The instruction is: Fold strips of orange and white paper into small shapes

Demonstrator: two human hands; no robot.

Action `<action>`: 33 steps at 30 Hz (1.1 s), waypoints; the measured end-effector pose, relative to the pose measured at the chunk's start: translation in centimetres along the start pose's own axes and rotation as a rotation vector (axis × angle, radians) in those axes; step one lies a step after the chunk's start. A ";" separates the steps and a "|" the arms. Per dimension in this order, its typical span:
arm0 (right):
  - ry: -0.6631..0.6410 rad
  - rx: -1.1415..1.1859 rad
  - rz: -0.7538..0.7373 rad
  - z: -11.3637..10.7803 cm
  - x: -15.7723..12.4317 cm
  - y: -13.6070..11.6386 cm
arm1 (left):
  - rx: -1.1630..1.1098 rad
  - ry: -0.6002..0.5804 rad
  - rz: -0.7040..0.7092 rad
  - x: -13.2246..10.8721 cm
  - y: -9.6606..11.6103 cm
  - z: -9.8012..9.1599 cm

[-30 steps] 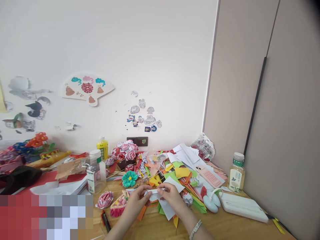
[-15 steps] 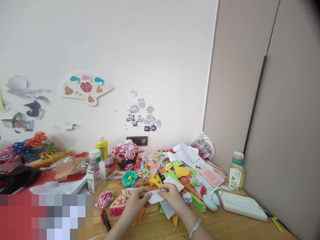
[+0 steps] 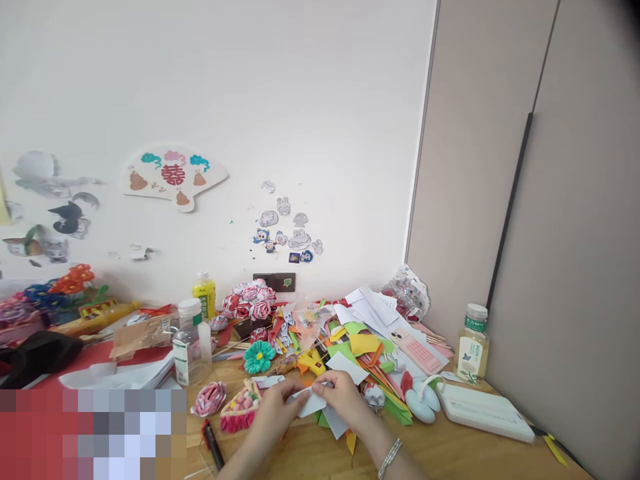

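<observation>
Both of my hands meet low in the middle of the view over a wooden desk (image 3: 450, 453). My left hand (image 3: 274, 405) and my right hand (image 3: 346, 400) pinch a small folded piece of white paper (image 3: 311, 402) between their fingertips, just above the desk. A silver bracelet (image 3: 391, 457) is on my right wrist. Under and behind the hands lies a heap of coloured paper scraps (image 3: 360, 353). A teal paper flower (image 3: 259, 357) sits just beyond my left hand, and a pink paper rose (image 3: 209, 399) lies to its left.
A clear plastic bottle (image 3: 190, 343) and a yellow glue bottle (image 3: 205, 295) stand at left. A bunch of pink paper roses (image 3: 249, 303) leans at the wall. A pale blue gadget (image 3: 420, 403), white flat box (image 3: 487, 413) and small bottle (image 3: 473, 343) sit right. Black pen (image 3: 214, 450) lies near the front.
My hands have shifted slightly left and lower with the white paper, and the fingers have closed tighter on its fold.
</observation>
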State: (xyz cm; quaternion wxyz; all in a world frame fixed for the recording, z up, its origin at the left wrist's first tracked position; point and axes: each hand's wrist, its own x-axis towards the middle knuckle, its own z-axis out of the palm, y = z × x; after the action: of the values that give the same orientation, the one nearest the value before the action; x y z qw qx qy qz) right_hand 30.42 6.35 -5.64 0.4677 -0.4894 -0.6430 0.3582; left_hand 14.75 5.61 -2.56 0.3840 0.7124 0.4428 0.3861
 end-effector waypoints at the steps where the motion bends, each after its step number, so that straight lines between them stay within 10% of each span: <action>1: -0.006 -0.003 0.003 0.0 0.0 0.0 | 0.025 0.008 0.007 0.0 0.0 0.0; 33: 0.066 0.134 -0.086 -0.6 0.6 -0.1 | -0.357 -0.173 -0.211 0.3 -0.2 -0.6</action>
State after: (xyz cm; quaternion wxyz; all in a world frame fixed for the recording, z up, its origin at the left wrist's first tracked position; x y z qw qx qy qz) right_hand 30.97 6.87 -5.25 0.5355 -0.4403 -0.6222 0.3636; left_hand 14.22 6.05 -2.47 0.5789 0.6132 0.4050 0.3533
